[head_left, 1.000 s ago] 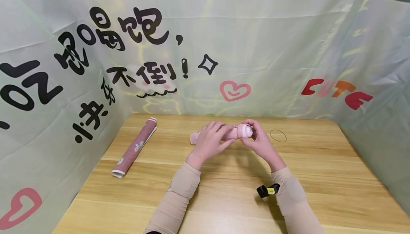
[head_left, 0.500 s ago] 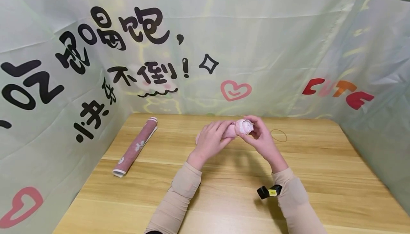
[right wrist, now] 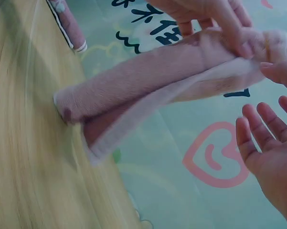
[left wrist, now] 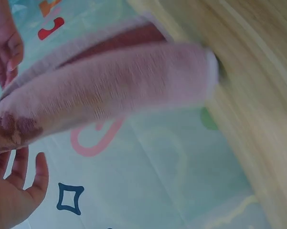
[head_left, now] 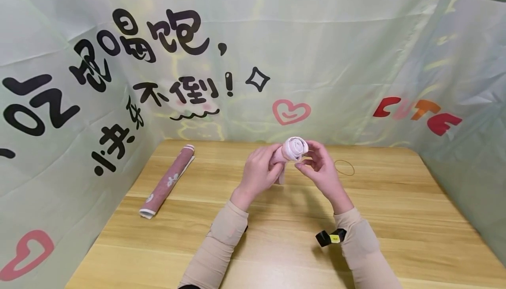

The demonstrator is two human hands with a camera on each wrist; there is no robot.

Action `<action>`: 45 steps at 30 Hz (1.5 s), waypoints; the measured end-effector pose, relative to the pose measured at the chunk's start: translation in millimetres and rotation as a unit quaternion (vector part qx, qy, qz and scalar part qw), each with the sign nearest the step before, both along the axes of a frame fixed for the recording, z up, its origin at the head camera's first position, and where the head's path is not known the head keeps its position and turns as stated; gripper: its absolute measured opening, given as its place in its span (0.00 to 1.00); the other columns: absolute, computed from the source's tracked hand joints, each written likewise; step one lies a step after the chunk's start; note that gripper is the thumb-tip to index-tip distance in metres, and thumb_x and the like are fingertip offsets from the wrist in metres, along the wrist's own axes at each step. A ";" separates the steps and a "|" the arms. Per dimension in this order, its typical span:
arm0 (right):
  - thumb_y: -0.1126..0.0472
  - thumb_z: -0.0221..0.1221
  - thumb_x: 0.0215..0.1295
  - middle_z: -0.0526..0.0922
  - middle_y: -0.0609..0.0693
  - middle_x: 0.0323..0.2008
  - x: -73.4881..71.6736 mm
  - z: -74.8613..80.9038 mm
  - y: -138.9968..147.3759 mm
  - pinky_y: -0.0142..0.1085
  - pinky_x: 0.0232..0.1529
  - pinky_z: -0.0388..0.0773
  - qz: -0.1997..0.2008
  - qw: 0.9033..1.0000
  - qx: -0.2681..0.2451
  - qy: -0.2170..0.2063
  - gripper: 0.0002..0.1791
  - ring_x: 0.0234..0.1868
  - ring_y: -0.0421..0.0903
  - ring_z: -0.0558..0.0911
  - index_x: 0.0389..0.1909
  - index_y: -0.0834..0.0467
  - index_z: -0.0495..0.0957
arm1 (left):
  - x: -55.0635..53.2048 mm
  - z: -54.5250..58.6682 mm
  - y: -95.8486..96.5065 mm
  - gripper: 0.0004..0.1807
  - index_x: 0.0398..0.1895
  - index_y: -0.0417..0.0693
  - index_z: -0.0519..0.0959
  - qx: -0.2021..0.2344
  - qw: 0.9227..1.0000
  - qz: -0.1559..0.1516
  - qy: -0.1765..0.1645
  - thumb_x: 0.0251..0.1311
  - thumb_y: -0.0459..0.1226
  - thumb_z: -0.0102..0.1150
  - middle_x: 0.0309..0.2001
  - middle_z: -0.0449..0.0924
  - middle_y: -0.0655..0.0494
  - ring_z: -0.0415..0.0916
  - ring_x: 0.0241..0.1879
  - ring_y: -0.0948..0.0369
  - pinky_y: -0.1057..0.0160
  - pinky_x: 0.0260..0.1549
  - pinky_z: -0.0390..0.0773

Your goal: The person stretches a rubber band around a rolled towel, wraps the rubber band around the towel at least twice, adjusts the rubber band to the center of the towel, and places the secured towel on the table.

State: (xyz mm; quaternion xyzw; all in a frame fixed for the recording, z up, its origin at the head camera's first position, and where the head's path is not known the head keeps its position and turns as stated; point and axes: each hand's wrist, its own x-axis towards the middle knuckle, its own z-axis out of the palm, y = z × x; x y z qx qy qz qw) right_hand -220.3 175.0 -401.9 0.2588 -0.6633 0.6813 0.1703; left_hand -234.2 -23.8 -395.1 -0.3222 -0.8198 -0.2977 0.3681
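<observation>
My left hand (head_left: 258,168) grips a rolled pink towel (head_left: 278,155), its white spiral end turned up toward the head camera. Close to that end, a thin elastic band (right wrist: 267,45) circles the roll in the right wrist view. The towel's other end hangs down with a loose flap, showing a darker inner side in both wrist views. Beside the spiral end is my right hand (head_left: 322,166), thumb and fingers apart and loosely bent. In the right wrist view, its fingers (right wrist: 262,129) are spread below the towel, while the thumb lies at its edge.
A darker pink rolled towel (head_left: 168,181) with white patterns lies on the left of the wooden table (head_left: 284,245). Another thin elastic band (head_left: 345,167) rests at the right. A printed fabric backdrop (head_left: 324,60) stands behind the table.
The towel has swung from nearly level to steeply tilted, its spiral end rising toward the camera and its other end dropping. My right hand has loosened from around that end.
</observation>
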 end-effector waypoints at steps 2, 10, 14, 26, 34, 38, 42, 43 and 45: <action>0.82 0.60 0.53 0.78 0.37 0.49 -0.8 -1.5 0.3 0.27 0.42 0.78 -0.020 1.000 0.024 0.000 0.33 0.47 0.37 0.79 0.58 0.54 0.68 | 1.5 1.5 0.2 0.21 0.53 0.43 0.77 0.022 1.000 -0.007 -0.011 0.54 0.36 0.66 0.44 0.86 0.51 0.79 0.43 0.56 0.56 0.44 0.78; 0.70 0.64 0.59 0.79 0.54 0.52 -1.9 -5.5 -3.5 0.42 0.50 0.77 -0.068 0.985 0.159 -0.028 0.28 0.52 0.41 0.77 0.60 0.64 0.68 | 2.2 3.3 4.0 0.19 0.54 0.36 0.74 0.145 0.978 -0.092 -0.119 0.58 0.30 0.62 0.44 0.82 0.43 0.79 0.41 0.53 0.62 0.35 0.78; 0.66 0.64 0.61 0.79 0.62 0.55 -1.5 -8.2 -8.3 0.54 0.55 0.75 -0.063 0.977 0.194 -0.053 0.28 0.56 0.51 0.78 0.62 0.63 0.69 | 0.0 1.1 4.8 0.19 0.56 0.36 0.71 0.194 0.951 -0.129 -0.203 0.61 0.29 0.58 0.48 0.84 0.41 0.81 0.41 0.52 0.67 0.33 0.77; 0.61 0.66 0.60 0.82 0.63 0.49 -2.0 -18.1 -25.3 0.48 0.52 0.79 -0.080 0.967 0.224 -0.092 0.27 0.49 0.55 0.81 0.58 0.64 0.70 | -12.6 -0.1 -9.2 0.20 0.55 0.40 0.70 0.218 0.913 -0.140 -0.316 0.62 0.34 0.62 0.46 0.85 0.41 0.82 0.42 0.53 0.64 0.37 0.82; 0.62 0.67 0.59 0.83 0.63 0.45 -2.5 -17.1 -18.1 0.43 0.43 0.80 -0.147 0.954 0.240 -0.100 0.25 0.44 0.55 0.81 0.56 0.63 0.72 | -12.6 7.6 -24.1 0.31 0.62 0.48 0.68 0.117 0.966 -0.074 -0.218 0.56 0.41 0.69 0.50 0.83 0.49 0.82 0.40 0.55 0.55 0.38 0.81; 0.66 0.67 0.57 0.83 0.62 0.45 -2.9 -16.8 -14.4 0.42 0.41 0.80 -0.181 0.946 0.263 -0.064 0.23 0.43 0.55 0.82 0.53 0.62 0.74 | -11.3 11.0 -27.8 0.34 0.64 0.50 0.68 0.061 0.989 -0.032 -0.132 0.55 0.43 0.70 0.49 0.82 0.50 0.82 0.40 0.55 0.59 0.35 0.81; 0.67 0.69 0.54 0.82 0.61 0.43 -3.9 -18.4 -12.4 0.44 0.41 0.78 -0.207 0.936 0.284 -0.020 0.20 0.41 0.54 0.80 0.48 0.61 0.77 | -12.2 10.5 -30.2 0.31 0.62 0.53 0.71 0.013 0.996 0.004 -0.084 0.54 0.43 0.70 0.47 0.82 0.54 0.81 0.39 0.58 0.62 0.33 0.80; 0.67 0.69 0.54 0.82 0.60 0.42 -4.3 -18.9 -12.1 0.44 0.41 0.77 -0.211 0.933 0.290 -0.015 0.20 0.41 0.53 0.80 0.48 0.61 0.77 | -12.4 10.1 -31.0 0.31 0.62 0.53 0.71 0.001 0.997 0.012 -0.079 0.54 0.43 0.71 0.47 0.82 0.54 0.81 0.38 0.59 0.63 0.33 0.80; 0.66 0.70 0.53 0.81 0.59 0.42 -4.8 -19.8 -11.8 0.45 0.41 0.77 -0.218 0.929 0.299 -0.007 0.19 0.40 0.53 0.79 0.47 0.60 0.78 | -13.1 9.0 -32.9 0.30 0.61 0.54 0.72 -0.019 0.997 0.024 -0.068 0.53 0.42 0.71 0.47 0.82 0.55 0.81 0.38 0.60 0.63 0.34 0.80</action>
